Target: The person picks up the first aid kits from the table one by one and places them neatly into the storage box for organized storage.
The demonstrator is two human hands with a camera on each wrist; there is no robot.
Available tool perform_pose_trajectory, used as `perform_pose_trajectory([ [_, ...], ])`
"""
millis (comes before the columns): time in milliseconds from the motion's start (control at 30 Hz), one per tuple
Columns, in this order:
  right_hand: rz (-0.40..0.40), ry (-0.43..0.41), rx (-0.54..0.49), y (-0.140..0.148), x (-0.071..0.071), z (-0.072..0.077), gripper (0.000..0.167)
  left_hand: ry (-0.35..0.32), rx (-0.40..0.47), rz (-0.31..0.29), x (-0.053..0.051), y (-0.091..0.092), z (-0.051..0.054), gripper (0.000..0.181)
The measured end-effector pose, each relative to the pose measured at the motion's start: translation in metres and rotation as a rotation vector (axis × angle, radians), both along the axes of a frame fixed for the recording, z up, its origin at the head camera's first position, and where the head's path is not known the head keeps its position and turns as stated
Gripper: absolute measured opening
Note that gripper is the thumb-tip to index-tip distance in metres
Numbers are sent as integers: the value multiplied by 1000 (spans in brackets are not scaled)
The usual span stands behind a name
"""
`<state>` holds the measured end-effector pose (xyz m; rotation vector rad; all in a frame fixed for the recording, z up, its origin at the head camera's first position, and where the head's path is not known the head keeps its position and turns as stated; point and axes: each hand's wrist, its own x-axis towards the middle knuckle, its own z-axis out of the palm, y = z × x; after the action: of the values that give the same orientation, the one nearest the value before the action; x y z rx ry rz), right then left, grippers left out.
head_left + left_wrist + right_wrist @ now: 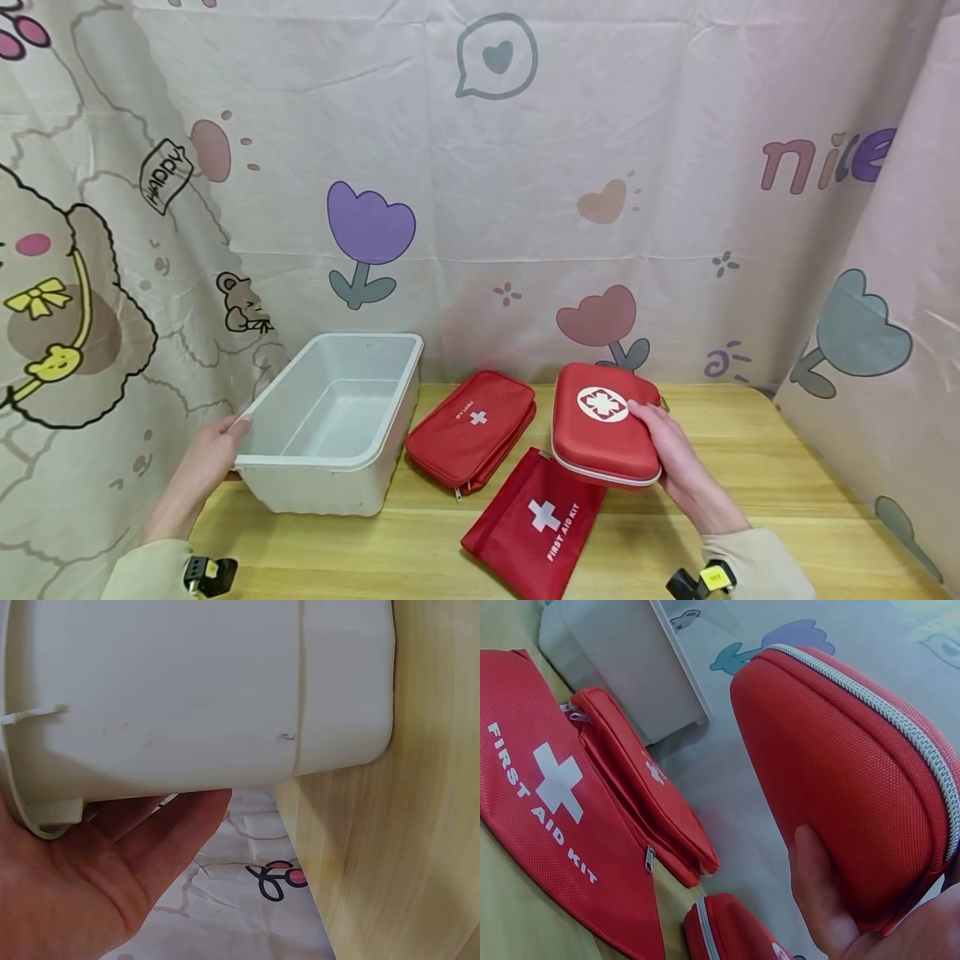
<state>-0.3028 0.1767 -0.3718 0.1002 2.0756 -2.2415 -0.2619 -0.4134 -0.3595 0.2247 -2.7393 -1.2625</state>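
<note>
My left hand (201, 467) grips the rim of the white bin (330, 487) at its near left corner; in the left wrist view the fingers of this hand (97, 877) curl under the rim of the bin (172, 697). The hard red case (603, 446), with a round white emblem, is held at its right side by my right hand (686, 471), above the table. In the right wrist view, the thumb and palm of that hand (900, 930) are against the case (832, 765), near its pale zip. The bin's inside shows nothing in it.
A red zipped pouch (472, 429) lies right of the bin. Nearer me is a flat "FIRST AID KIT" pouch (536, 525). Another red case (731, 930) shows partly at the bottom of the right wrist view. Printed cloth (480, 167) hangs behind the wooden table (750, 467).
</note>
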Motion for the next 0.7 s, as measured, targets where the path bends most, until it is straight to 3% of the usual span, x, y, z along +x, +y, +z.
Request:
perform_pose_trajectory([
  [700, -6, 23, 21, -24, -6, 4, 78, -6, 7, -3, 3, 1, 1, 72],
])
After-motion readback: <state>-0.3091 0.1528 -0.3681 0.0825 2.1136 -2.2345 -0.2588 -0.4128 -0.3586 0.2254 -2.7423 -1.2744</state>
